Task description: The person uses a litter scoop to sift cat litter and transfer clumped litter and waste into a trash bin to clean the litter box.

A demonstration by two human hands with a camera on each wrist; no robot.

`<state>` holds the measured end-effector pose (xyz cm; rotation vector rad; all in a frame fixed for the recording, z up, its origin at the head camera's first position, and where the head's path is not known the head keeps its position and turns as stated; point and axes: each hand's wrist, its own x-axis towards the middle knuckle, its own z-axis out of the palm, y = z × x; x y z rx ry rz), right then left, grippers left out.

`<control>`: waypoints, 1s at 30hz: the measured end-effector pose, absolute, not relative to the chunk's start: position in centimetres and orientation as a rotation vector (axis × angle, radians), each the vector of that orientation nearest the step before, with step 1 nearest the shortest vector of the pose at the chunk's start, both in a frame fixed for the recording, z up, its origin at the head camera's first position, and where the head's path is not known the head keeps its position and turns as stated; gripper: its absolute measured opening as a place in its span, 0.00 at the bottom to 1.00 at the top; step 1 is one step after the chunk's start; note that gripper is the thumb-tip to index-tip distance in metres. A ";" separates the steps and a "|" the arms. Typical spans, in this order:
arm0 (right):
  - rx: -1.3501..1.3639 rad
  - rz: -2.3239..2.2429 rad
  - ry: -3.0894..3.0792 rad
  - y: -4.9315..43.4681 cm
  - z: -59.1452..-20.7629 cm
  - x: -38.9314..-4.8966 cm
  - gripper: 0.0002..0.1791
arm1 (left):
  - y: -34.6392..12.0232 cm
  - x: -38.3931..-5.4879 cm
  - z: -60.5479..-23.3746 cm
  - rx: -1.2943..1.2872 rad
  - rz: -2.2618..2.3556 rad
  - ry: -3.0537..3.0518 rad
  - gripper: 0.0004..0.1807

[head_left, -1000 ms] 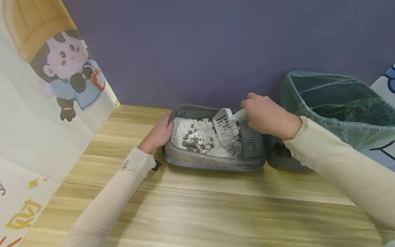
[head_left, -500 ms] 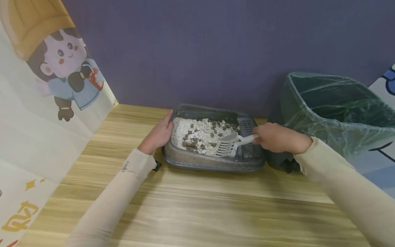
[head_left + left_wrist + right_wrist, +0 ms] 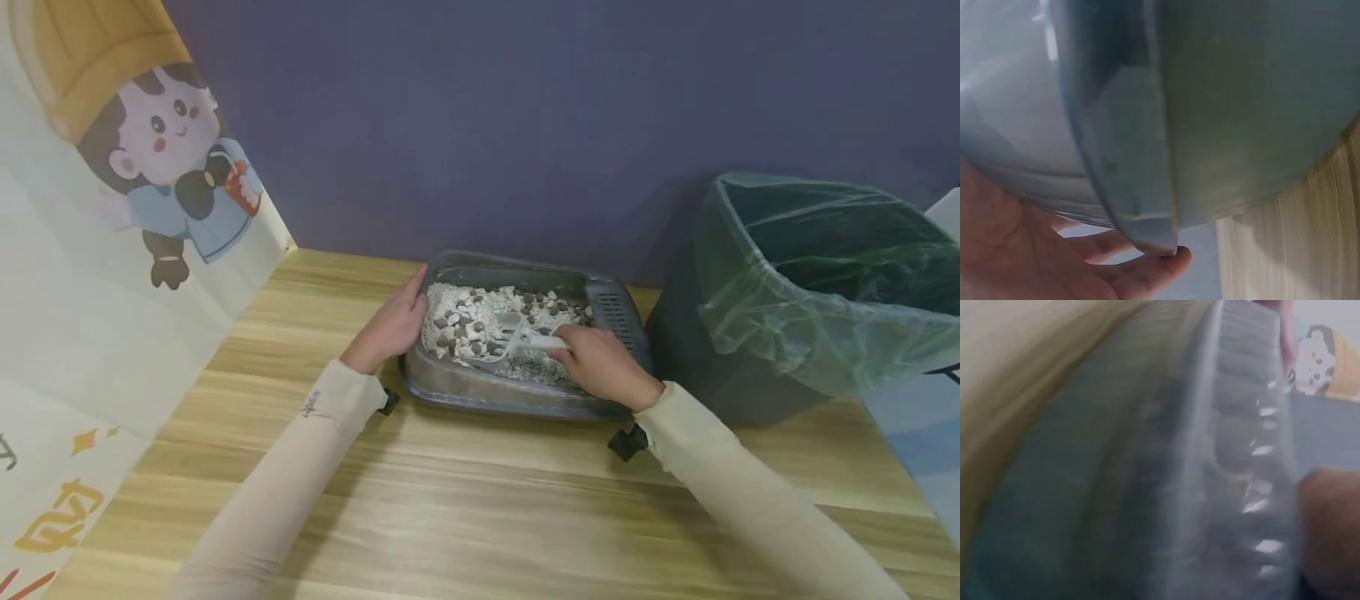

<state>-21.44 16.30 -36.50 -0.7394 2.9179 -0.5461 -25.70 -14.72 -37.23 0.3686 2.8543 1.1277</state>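
A grey litter box (image 3: 480, 390) holds pale litter (image 3: 472, 304) dotted with brown and whitish lumps. My left hand (image 3: 386, 329) grips the box's left end, and the left wrist view has its fingers (image 3: 1150, 275) against the outer lip. Over the box's right half, my right hand (image 3: 603, 364) grips the handle of a white slotted litter scoop (image 3: 517, 340). The scoop's head lies in the litter near the middle, with lumps around it. In the blurred right wrist view, the box wall (image 3: 1241, 462) fills the middle and part of the right hand (image 3: 1335, 525) shows beyond it.
A dark grey bin (image 3: 712, 350) lined with a translucent green bag (image 3: 810, 325) stands right of the box. Behind them rises a dark blue-purple wall (image 3: 487, 125), and a cartoon-printed wall (image 3: 90, 275) borders the wooden table (image 3: 465, 492) on the left.
My right hand turned the scoop from a raised tilt above the litter, brought it down, and pushed it left into the litter. Lumps shifted leftwards. The left hand stayed at the box's left end.
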 end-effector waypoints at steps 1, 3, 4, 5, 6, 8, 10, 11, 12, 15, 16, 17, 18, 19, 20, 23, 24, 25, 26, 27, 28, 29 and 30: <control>-0.714 -0.588 2.955 16.3 -36.9 -21.4 0.09 | -14.7 -25.7 -37.2 0.372 1.119 2.859 0.31; -0.672 -0.651 3.014 16.5 -37.6 -21.3 0.10 | -14.6 -25.8 -37.1 0.366 1.109 2.863 0.30; -0.654 -0.680 3.035 16.7 -37.8 -21.3 0.12 | -14.6 -25.8 -37.0 0.366 1.111 2.860 0.30; -0.640 -0.715 3.050 16.8 -38.0 -21.2 0.13 | -14.6 -25.8 -36.9 0.366 1.118 2.855 0.30; -0.625 -0.758 3.061 16.9 -38.1 -21.2 0.15 | -14.7 -25.9 -36.9 0.367 1.121 2.852 0.30; -0.609 -0.843 3.084 17.1 -38.4 -21.1 0.18 | -14.7 -26.0 -36.8 0.370 1.132 2.850 0.30; -0.582 -0.928 3.099 17.2 -38.6 -21.0 0.20 | -14.7 -26.1 -36.8 0.381 1.142 2.850 0.30; -0.570 -0.962 3.105 17.2 -38.7 -21.0 0.20 | -14.8 -26.1 -36.8 0.386 1.136 2.853 0.30; -0.559 -0.992 3.110 17.2 -38.7 -20.9 0.20 | -14.8 -26.2 -36.9 0.392 1.127 2.859 0.30; -0.553 -1.038 3.132 17.2 -38.9 -20.8 0.20 | -14.9 -26.1 -37.0 0.395 1.118 2.864 0.31; -0.556 -1.049 3.136 17.1 -39.0 -20.7 0.20 | -14.9 -26.1 -37.1 0.394 1.113 2.866 0.31; -0.563 -1.054 3.142 17.1 -39.0 -20.7 0.19 | -14.9 -26.1 -37.1 0.390 1.115 2.863 0.31; -0.569 -1.058 3.147 17.1 -39.0 -20.7 0.19 | -15.0 -26.1 -37.2 0.390 1.114 2.862 0.31; -0.574 -1.064 3.147 17.1 -39.1 -20.7 0.19 | -15.0 -26.0 -37.2 0.384 1.119 2.860 0.31; -0.575 -1.072 3.145 17.1 -39.1 -20.7 0.19 | -15.0 -26.0 -37.2 0.384 1.121 2.858 0.31; -0.566 -1.102 3.128 17.3 -39.2 -20.6 0.19 | -14.9 -25.9 -37.2 0.391 1.122 2.850 0.31; -0.565 -1.111 3.119 17.3 -39.2 -20.6 0.20 | -14.9 -25.9 -37.2 0.393 1.122 2.850 0.31; -0.567 -1.123 3.109 17.4 -39.2 -20.6 0.20 | -14.9 -25.9 -37.2 0.396 1.123 2.852 0.31; -0.573 -1.133 3.099 17.5 -39.2 -20.6 0.21 | -14.8 -25.8 -37.2 0.395 1.121 2.854 0.31; -0.582 -1.143 3.089 17.6 -39.2 -20.6 0.21 | -14.8 -25.8 -37.2 0.397 1.118 2.855 0.31; -0.596 -1.151 3.076 17.7 -39.2 -20.6 0.22 | -14.7 -25.7 -37.2 0.395 1.119 2.856 0.31; -0.610 -1.159 3.065 17.7 -39.2 -20.6 0.22 | -14.7 -25.8 -37.2 0.395 1.118 2.858 0.31; -0.623 -1.167 3.055 17.8 -39.1 -20.6 0.22 | -14.6 -25.8 -37.2 0.399 1.118 2.862 0.31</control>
